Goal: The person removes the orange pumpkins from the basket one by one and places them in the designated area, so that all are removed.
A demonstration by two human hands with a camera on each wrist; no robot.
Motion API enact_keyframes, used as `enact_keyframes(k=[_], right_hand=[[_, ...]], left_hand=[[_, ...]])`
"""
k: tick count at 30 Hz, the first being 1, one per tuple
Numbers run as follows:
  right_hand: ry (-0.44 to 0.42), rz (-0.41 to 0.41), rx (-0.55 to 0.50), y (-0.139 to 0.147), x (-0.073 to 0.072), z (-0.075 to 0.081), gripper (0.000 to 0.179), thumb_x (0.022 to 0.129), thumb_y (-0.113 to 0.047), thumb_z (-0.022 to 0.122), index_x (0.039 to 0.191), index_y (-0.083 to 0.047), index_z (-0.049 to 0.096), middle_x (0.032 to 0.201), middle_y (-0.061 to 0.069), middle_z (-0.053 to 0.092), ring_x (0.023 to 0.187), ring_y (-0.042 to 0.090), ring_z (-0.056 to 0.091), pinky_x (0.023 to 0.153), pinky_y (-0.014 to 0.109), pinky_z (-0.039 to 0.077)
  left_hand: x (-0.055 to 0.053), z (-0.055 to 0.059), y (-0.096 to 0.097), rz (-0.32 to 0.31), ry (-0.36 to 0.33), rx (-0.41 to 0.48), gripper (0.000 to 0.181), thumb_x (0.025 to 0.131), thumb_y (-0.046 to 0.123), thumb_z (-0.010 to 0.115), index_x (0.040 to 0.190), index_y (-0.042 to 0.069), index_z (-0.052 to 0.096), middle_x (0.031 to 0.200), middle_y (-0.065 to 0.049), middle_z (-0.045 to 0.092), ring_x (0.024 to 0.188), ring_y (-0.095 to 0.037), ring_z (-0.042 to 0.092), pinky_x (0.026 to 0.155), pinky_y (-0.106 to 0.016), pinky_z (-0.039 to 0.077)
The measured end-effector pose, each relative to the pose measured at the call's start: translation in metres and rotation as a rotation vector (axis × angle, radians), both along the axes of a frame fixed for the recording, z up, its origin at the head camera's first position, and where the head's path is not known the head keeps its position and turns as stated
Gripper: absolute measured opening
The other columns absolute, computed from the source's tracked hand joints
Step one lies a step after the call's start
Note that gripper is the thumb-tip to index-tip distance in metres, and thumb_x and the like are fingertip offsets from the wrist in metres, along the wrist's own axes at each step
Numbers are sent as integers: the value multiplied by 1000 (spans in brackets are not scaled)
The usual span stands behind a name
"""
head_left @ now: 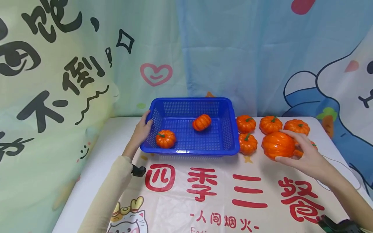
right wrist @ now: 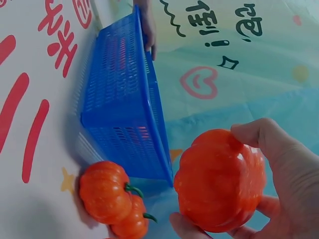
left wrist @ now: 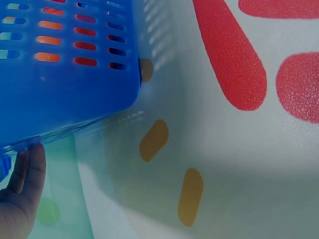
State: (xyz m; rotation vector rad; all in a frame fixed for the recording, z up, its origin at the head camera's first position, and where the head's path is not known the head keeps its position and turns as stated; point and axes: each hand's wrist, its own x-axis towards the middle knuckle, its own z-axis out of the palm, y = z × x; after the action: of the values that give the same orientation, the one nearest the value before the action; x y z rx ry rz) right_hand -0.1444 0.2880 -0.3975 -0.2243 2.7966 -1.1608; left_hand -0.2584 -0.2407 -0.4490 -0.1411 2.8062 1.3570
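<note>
My right hand [head_left: 306, 153] grips an orange toy pumpkin [head_left: 278, 145] from its right side, with the thumb and fingers spread round it. In the right wrist view this pumpkin [right wrist: 219, 180] is held up, beside the blue plastic basket [right wrist: 117, 82]. At the basket's left rim [head_left: 148, 131] my left hand [head_left: 141, 131] holds on, its fingers against the outer side. The left wrist view has those fingers [left wrist: 35, 172] right under the rim. Inside the basket lie two pumpkins, one at the front left [head_left: 165, 139] and one right of the middle [head_left: 201, 122].
Several more pumpkins stand right of the basket, among them one close to its wall [head_left: 247, 144] and one at the back [head_left: 270, 125]. A printed cloth [head_left: 224, 176] covers the table front. Behind hangs a patterned curtain [head_left: 215, 64]. A thin cable [head_left: 344, 165] lies at the right.
</note>
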Motion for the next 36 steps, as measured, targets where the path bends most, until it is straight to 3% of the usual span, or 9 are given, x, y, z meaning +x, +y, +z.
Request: enact_keyframes(k=[3,6,9,15,22,29,33,36], right_hand=[[-15,4,-16,-4,0,-2,86,86,-25,73,151,-5,20,145,32,21,119,55,33,71,32,60],[-24,18,-38,-8,0,-5,88,85,-23,74,149,-4,17,145,32,25,121,55,35,77,48,59],[-18,30,-64,-10,0,-7,88,84,-20,74,148,-4,15,144,31,27,122,55,35,78,53,58],[6,74,-77,-9,-1,-9,89,87,-21,71,155,-16,14,148,28,26,124,53,33,81,64,53],[-2,51,-92,-11,-5,-15,84,85,-18,73,146,-6,17,142,27,31,123,50,34,81,59,55],[-120,33,-131,-12,-8,-18,73,93,-28,64,141,-9,13,143,27,29,123,44,34,75,23,56],[-165,18,-185,-13,-11,-20,55,99,-33,53,136,-18,15,140,25,28,118,36,38,72,27,59],[-159,-2,-187,-13,-13,-20,53,99,-35,51,136,-17,17,138,23,30,115,25,41,71,25,58]], left_hand=[[0,0,-1,0,1,-3,56,103,29,35,156,24,18,159,-17,27,144,-41,32,116,-58,25],[0,1,-1,-4,-5,0,56,103,29,34,156,25,17,159,-17,27,144,-41,31,116,-59,25],[1,2,-1,-1,-8,10,56,103,29,34,156,25,17,160,-16,27,144,-40,31,116,-58,25],[2,3,1,-5,-9,11,56,103,29,35,156,25,17,159,-16,27,144,-40,31,117,-59,25],[2,3,0,-6,-7,8,56,103,29,34,157,24,17,160,-17,26,144,-41,31,116,-59,25],[2,3,1,-12,0,5,56,103,28,34,157,22,16,159,-18,26,144,-41,31,117,-58,25],[1,2,1,-9,1,5,56,103,29,34,156,23,17,159,-17,27,144,-41,31,116,-58,25],[1,2,0,-6,-1,1,56,103,29,34,156,24,17,159,-17,28,143,-41,32,116,-58,26]])
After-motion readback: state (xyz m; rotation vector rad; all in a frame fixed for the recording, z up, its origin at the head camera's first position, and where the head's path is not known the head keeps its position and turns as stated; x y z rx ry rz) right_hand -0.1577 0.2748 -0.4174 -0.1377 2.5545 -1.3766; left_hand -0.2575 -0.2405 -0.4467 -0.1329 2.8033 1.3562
